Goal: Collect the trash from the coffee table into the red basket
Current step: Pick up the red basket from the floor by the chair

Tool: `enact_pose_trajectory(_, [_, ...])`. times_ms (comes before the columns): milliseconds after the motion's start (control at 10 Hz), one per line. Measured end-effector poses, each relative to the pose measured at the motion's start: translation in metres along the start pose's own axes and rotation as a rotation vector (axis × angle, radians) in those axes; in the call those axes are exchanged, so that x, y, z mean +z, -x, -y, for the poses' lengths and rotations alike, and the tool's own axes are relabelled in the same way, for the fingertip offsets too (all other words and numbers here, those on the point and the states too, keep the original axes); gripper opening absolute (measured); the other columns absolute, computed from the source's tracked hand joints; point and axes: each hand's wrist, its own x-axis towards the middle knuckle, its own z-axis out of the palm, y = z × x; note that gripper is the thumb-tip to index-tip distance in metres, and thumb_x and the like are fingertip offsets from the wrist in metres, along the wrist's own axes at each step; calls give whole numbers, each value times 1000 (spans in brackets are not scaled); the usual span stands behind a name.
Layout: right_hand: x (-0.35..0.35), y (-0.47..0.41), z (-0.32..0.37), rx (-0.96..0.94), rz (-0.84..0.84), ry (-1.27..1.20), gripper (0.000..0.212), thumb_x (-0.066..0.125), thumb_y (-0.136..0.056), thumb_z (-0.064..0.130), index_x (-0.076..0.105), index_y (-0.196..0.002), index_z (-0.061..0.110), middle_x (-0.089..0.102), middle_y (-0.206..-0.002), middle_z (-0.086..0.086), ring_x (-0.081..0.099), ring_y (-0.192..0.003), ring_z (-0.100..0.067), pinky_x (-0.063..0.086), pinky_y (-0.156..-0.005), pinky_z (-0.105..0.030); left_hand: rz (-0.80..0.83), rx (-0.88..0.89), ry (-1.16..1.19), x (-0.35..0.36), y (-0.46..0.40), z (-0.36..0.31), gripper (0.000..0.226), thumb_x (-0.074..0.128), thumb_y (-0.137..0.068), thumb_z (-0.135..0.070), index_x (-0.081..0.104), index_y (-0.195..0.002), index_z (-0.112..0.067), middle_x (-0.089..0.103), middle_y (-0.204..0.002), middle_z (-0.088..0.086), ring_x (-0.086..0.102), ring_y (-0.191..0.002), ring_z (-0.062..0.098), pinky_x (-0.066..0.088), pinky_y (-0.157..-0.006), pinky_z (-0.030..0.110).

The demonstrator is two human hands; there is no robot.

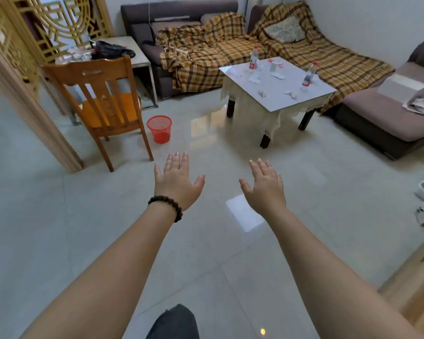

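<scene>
The low coffee table (274,99) with a glossy white top stands across the room at the upper right. On it are two plastic bottles with red labels (253,58) (308,75) and several crumpled white paper scraps (255,79). The red mesh basket (159,128) sits on the floor left of the table, beside a chair. My left hand (178,182), with a bead bracelet on the wrist, and my right hand (266,185) are stretched out over the bare floor, palms down, fingers spread, holding nothing, far short of table and basket.
A wooden chair (103,106) stands just left of the basket by a side table (130,48) with clutter. Sofas with a plaid throw (206,52) wrap behind and right of the coffee table. Shiny tiled floor (220,241) lies between me and the table.
</scene>
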Motion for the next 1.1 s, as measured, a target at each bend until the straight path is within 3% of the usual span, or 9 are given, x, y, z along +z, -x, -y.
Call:
enact_pose_trajectory(200, [37, -77, 13, -21, 42, 32, 59, 41, -95, 41, 22, -147, 21, 15, -158, -3, 3, -146, -16, 3, -117, -42, 38, -56, -4, 21, -69, 28, 74, 31, -95, -55, 11, -155, -16, 12, -163, 5, 4, -150, 19, -2, -117, 49])
enact_pose_trajectory(600, [98, -316, 94, 21, 83, 6, 58, 41, -95, 39, 23, -147, 21, 17, -158, -1, 3, -146, -16, 3, -118, -42, 109, -142, 25, 14, -304, 109, 73, 33, -95, -53, 12, -155, -16, 12, -163, 4, 3, -150, 18, -2, -117, 49])
enact_pose_trajectory(1100, [140, -558, 114, -13, 116, 18, 56, 43, -95, 37, 26, -145, 20, 19, -157, -3, 5, -146, -18, 6, -117, -43, 125, -174, 6, 41, -542, 135, 75, 33, -94, -55, 12, -155, -17, 12, -163, 4, 5, -150, 19, -1, -117, 49])
